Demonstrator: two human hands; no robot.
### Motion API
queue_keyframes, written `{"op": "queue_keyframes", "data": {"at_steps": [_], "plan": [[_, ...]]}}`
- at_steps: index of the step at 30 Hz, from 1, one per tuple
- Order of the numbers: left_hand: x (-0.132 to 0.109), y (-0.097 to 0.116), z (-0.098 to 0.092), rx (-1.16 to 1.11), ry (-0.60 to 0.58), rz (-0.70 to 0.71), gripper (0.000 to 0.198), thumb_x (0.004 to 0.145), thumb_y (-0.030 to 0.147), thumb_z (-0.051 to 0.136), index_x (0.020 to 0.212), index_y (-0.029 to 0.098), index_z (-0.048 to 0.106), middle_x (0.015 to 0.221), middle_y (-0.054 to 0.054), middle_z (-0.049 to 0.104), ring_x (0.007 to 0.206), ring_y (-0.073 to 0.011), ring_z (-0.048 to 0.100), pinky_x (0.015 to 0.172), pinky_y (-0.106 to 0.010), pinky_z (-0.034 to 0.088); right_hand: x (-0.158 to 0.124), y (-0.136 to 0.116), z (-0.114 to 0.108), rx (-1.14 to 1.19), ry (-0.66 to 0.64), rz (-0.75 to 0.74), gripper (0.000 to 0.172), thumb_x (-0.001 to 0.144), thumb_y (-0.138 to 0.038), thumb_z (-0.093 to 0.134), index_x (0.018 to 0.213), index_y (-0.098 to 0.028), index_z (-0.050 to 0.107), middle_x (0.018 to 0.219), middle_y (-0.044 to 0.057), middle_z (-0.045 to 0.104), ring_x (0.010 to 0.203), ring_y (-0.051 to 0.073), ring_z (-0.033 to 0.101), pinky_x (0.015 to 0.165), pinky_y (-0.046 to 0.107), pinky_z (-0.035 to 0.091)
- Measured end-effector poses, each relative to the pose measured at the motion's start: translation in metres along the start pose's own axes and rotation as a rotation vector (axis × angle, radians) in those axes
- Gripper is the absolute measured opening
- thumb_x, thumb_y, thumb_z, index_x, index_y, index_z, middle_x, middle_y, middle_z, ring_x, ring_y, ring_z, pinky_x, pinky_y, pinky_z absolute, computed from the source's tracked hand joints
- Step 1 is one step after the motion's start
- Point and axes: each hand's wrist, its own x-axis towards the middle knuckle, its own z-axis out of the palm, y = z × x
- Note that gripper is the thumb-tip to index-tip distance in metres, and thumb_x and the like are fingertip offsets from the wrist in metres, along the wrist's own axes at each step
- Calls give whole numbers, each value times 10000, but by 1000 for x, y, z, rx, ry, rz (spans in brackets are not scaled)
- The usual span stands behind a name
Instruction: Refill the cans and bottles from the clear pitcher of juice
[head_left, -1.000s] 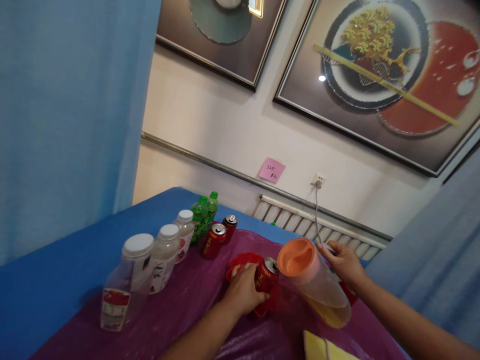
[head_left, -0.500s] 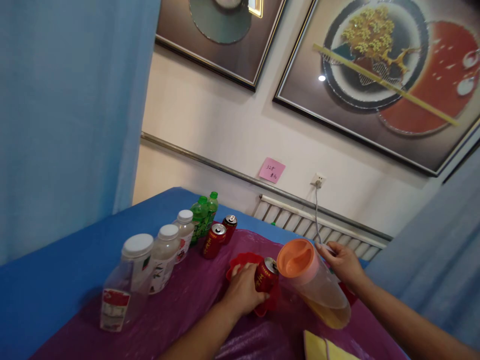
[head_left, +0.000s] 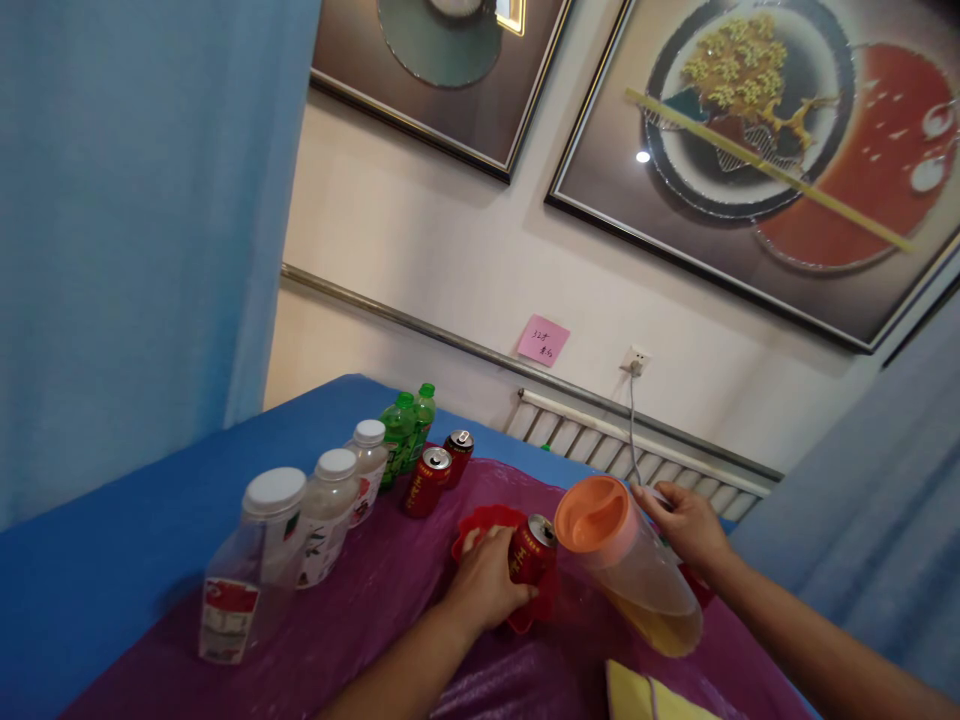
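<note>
While the fingers of the left hand (head_left: 491, 580) are clasping a red can (head_left: 531, 550) just right of the lower center, those of the right hand (head_left: 686, 525) are closing around the handle of a clear pitcher (head_left: 637, 590) at the lower right. The can is leaning slightly, over or in a red dish (head_left: 487, 518); whether it is resting there, I cannot tell. The pitcher is tilting toward the can, its orange lid (head_left: 592, 515) sitting just beside the can's top, and yellowish liquid (head_left: 664, 625) is lying in its lower end. A yellow cloth (head_left: 652, 695) is showing at the bottom edge, on a purple sheet (head_left: 394, 570) that is covering part of a blue tabletop (head_left: 112, 560). Left of center, two more red cans (head_left: 427, 485) are standing near two green bottles (head_left: 400, 435), and three white-capped bottles (head_left: 328, 520) are lining up toward the lower left. Farther out, a pink note (head_left: 544, 340) is hanging right of center, framed pictures (head_left: 750, 150) are filling the upper right and top, and blue curtains (head_left: 135, 220) are flanking both sides.
</note>
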Motion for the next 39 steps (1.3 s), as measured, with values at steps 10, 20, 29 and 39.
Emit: {"op": "queue_keyframes", "data": {"at_steps": [10,20,29,39], "plan": [[-1,3,-2,3,-1,-17,618,620,357,828,1194,204,657,1265,-94,681,1261,-307,573,1191,-450,253,-2,-3,0,5,16,3,547,789,-678,594,540,-243,376,534,-58,290,505,111,308,460,250,252],[-1,2,0,-8,14,3,625,613,343,837,1193,197,655,1238,-102,690,1233,-303,592,1187,-471,259,-2,-5,1,29,12,8,540,792,-674,594,535,-241,398,523,-56,304,498,113,311,451,247,256],[-1,2,1,-12,16,-1,611,615,334,832,1186,206,656,1244,-96,688,1235,-303,591,1181,-456,273,-2,0,2,-11,30,-35,555,803,-680,577,526,-238,388,518,-54,304,490,110,320,449,245,247],[-1,3,-3,-7,36,-9,558,624,326,824,1143,205,658,1203,-77,705,1167,-302,620,1064,-402,390,-9,12,12,186,110,50,575,773,-721,597,530,-245,384,513,-61,318,493,116,317,446,245,282]]}}
